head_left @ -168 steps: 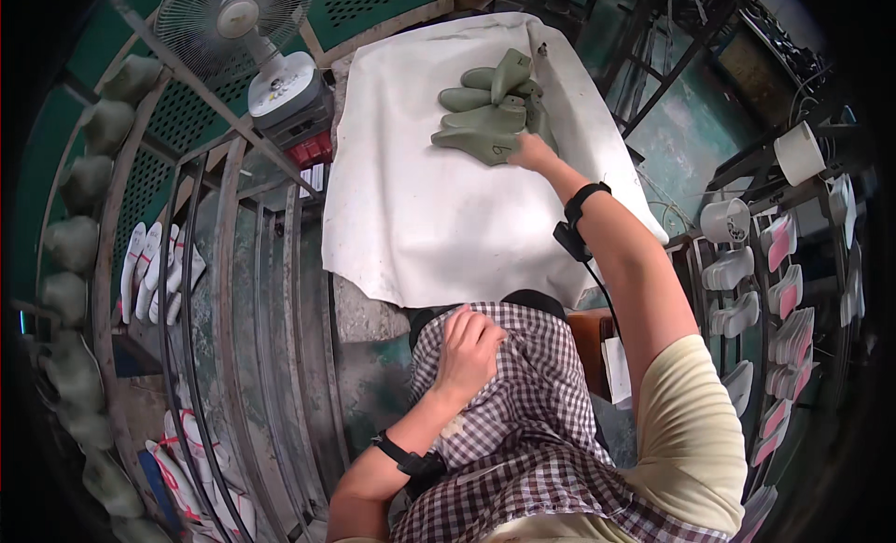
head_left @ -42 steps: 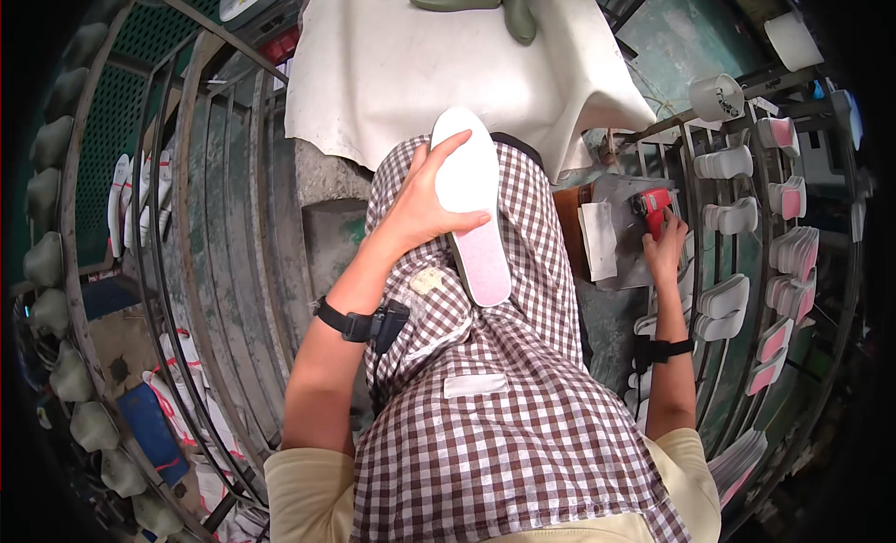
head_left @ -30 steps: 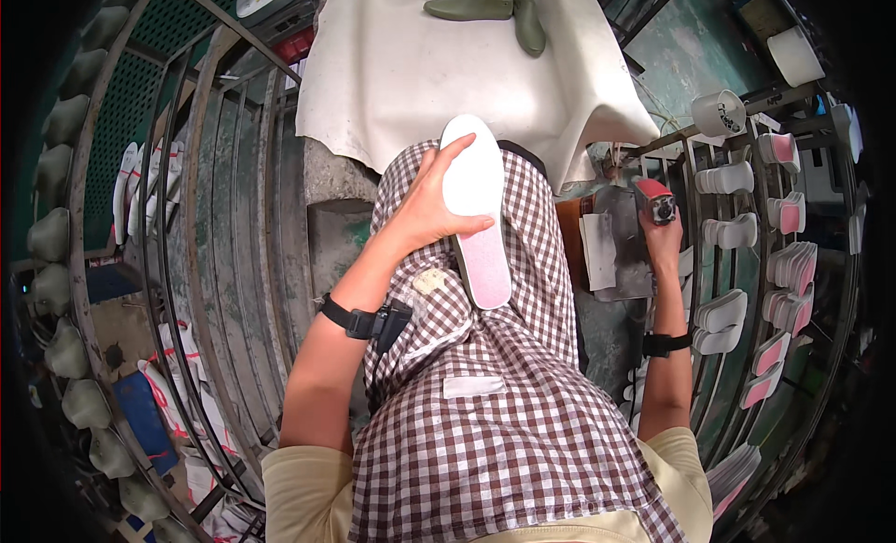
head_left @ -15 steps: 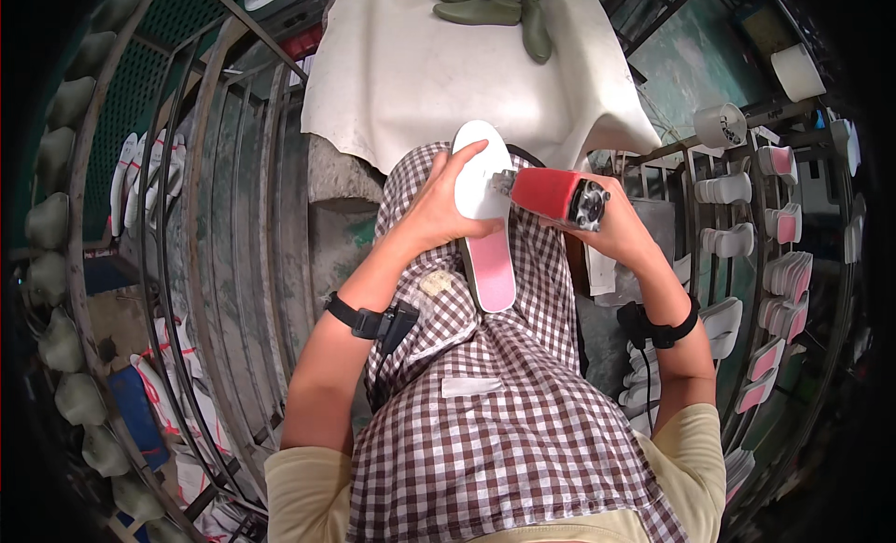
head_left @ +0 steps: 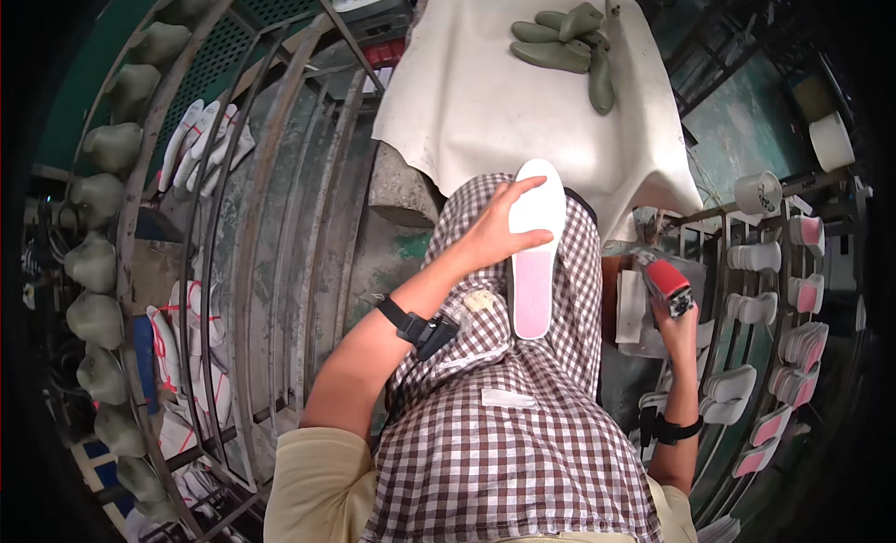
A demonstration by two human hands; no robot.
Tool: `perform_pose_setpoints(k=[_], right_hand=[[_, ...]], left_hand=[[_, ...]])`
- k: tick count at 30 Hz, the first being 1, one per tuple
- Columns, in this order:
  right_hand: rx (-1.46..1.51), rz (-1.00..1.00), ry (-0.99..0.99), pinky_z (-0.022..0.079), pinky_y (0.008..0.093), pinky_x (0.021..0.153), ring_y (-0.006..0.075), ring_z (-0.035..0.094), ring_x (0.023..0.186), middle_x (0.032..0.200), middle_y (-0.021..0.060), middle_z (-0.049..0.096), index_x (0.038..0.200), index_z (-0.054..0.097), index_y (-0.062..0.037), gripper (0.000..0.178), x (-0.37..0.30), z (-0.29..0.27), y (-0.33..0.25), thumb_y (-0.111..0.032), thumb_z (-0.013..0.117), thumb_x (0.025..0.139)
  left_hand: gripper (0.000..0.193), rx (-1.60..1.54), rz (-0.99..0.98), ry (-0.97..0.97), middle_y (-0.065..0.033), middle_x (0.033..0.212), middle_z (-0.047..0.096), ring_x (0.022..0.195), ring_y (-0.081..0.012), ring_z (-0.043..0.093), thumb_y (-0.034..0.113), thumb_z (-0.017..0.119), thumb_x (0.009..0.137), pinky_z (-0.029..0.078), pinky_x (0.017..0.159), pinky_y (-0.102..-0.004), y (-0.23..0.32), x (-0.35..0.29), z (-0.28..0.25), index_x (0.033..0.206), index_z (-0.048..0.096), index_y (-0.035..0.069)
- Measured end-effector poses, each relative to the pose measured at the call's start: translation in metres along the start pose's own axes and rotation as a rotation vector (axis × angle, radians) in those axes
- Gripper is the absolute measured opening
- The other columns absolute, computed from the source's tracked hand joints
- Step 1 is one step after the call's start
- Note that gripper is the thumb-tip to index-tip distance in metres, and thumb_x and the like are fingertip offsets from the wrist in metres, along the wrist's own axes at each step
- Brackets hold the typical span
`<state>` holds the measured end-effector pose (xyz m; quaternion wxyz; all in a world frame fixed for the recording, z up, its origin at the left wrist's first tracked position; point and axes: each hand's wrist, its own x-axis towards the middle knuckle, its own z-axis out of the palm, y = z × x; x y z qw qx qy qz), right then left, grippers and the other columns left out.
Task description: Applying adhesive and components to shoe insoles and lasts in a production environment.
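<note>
A white insole [head_left: 534,296] with a pink heel part lies sole-up over my lap, on the checked apron [head_left: 504,450]. My left hand [head_left: 493,231] is wrapped across its wide end, thumb and fingertips pressed on the white face. Whatever lies beneath the insole is mostly hidden. Off to the right, my right hand [head_left: 679,328] grips a red staple gun [head_left: 665,278] with a metal nose, beside my right knee and apart from the insole.
Several green shoe lasts [head_left: 555,55] lie on a pale sheet [head_left: 467,86] in front of me. Metal racks flank me: white shoe pieces [head_left: 207,142] hang at the left, and stacked insoles [head_left: 798,347] fill the right rack. A stone block [head_left: 403,184] stands by my left knee.
My right hand has carried the staple gun from the insole's white end away to the right and down. The left hand still holds the insole. The whole view has shifted.
</note>
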<state>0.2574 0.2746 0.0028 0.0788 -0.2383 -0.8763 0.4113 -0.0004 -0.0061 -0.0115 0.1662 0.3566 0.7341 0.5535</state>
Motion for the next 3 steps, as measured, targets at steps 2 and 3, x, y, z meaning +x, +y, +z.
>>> perform_pose_setpoints(k=[2, 3], right_hand=[[-0.153, -0.046, 0.273, 0.049, 0.0354, 0.096, 0.0281, 0.067, 0.108, 0.118, 0.0164, 0.069, 0.131, 0.059, 0.0005, 0.045, 0.012, -0.004, 0.077, 0.002, 0.062, 0.085], [-0.076, -0.140, 0.266, 0.049, 0.0354, 0.096, 0.0281, 0.067, 0.108, 0.118, 0.0164, 0.069, 0.131, 0.059, 0.0005, 0.045, 0.061, 0.030, 0.056, 0.002, 0.062, 0.085]], left_hand=[[0.066, -0.073, 0.012, 0.014, -0.0169, 0.151, 0.042, 0.139, -0.0284, 0.041, 0.021, 0.071, 0.090, 0.030, 0.115, -0.0390, -0.019, -0.005, 0.009, 0.149, 0.044, 0.011], [0.066, 0.021, 0.038, 0.086, -0.0169, 0.151, 0.042, 0.139, -0.0284, 0.041, 0.021, 0.071, 0.090, 0.030, 0.115, -0.0390, -0.014, 0.000, -0.039, 0.149, 0.044, 0.011]])
